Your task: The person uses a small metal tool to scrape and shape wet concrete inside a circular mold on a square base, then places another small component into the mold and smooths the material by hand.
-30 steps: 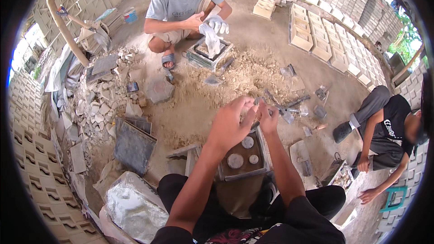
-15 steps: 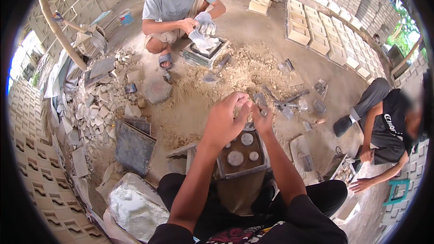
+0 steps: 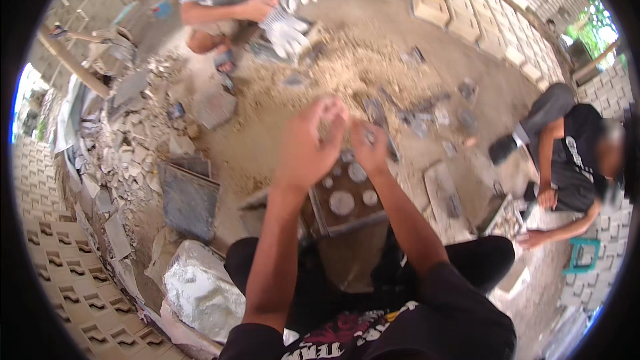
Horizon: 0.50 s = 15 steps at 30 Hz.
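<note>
- Our left hand (image 3: pixel 313 137) is raised toward the far edge of the tray (image 3: pixel 357 190), fingers curled inward; blur keeps us from telling whether it grips anything.
- Our right hand (image 3: pixel 369 143) hangs just beside it, fingers bent; we cannot tell its grip either. The two are likely kept close so they can work together.
- We have the tray on the ground (image 3: pixel 250 150) close before us, probably for easy reach.
- Inside, pale discs (image 3: pixel 342 203) sit apart, two toward the near edge, perhaps spaced to stay separate.
</note>
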Tool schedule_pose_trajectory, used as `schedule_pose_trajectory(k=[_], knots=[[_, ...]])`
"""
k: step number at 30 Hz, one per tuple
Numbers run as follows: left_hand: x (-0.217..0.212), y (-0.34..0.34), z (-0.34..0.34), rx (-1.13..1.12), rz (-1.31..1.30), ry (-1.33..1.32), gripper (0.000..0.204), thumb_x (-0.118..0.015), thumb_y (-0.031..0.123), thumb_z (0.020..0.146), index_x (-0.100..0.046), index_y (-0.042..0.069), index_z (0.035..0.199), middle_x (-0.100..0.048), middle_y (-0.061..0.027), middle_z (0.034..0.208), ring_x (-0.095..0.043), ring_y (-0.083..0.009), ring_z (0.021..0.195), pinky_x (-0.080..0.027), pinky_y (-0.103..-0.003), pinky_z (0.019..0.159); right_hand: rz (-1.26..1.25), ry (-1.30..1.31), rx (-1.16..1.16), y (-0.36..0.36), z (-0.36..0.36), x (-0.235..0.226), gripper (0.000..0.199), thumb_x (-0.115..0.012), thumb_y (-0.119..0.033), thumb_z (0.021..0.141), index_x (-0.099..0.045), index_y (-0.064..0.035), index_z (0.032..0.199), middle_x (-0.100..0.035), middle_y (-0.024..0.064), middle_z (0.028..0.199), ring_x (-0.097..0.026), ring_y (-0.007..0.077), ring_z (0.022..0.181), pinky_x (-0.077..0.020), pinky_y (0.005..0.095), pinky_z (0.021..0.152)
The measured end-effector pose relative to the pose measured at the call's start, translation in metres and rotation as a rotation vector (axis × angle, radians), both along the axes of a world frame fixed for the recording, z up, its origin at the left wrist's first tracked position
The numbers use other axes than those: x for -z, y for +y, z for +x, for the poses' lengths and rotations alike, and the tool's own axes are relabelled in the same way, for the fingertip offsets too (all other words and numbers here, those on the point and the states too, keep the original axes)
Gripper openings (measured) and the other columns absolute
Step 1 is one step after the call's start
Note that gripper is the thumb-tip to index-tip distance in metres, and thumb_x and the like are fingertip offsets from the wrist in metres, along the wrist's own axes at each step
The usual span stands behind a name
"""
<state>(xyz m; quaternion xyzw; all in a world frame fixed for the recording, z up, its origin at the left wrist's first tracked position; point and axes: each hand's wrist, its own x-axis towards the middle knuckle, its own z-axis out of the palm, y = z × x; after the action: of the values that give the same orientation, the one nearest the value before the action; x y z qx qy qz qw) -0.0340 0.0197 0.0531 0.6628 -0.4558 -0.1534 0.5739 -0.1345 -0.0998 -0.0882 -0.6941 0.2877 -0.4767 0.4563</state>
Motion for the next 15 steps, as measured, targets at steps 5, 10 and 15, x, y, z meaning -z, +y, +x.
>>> schedule_pose_trajectory(k=[5, 10, 15], knots=[[-0.004, 0.003, 0.001, -0.037, -0.037, -0.041, 0.026, -0.063, 0.021, 0.094, -0.063, 0.000, 0.110, -0.070, -0.0138, 0.100, -0.067, -0.0183, 0.097, -0.050, -0.032, 0.086, 0.292, 0.070, -0.236, 0.011, 0.003, -0.056, 0.042, -0.056, -0.023, 0.100, -0.053, -0.0030, 0.062, -0.044, -0.0054, 0.057, -0.035, 0.0024, 0.059, -0.0296, 0.0243, 0.050], [-0.004, -0.003, 0.006, -0.081, -0.116, -0.053, 0.022, -0.065, 0.014, 0.089, -0.062, -0.003, 0.102, -0.069, -0.0184, 0.092, -0.069, -0.0250, 0.092, -0.053, -0.033, 0.077, 0.323, 0.012, -0.214, 0.011, 0.008, -0.041, 0.049, -0.056, -0.024, 0.100, -0.046, -0.0050, 0.056, -0.040, -0.0073, 0.054, -0.031, 0.0021, 0.054, -0.0241, 0.0259, 0.046], [-0.012, 0.006, 0.002, -0.053, -0.005, 0.025, 0.024, -0.064, 0.018, 0.092, -0.063, -0.001, 0.107, -0.070, -0.0143, 0.098, -0.068, -0.0222, 0.097, -0.052, -0.032, 0.081, 0.216, -0.035, -0.299, 0.021, 0.001, -0.049, 0.048, -0.058, -0.023, 0.099, -0.046, -0.0046, 0.056, -0.040, -0.0074, 0.054, -0.032, 0.0025, 0.055, -0.0240, 0.0266, 0.047]])
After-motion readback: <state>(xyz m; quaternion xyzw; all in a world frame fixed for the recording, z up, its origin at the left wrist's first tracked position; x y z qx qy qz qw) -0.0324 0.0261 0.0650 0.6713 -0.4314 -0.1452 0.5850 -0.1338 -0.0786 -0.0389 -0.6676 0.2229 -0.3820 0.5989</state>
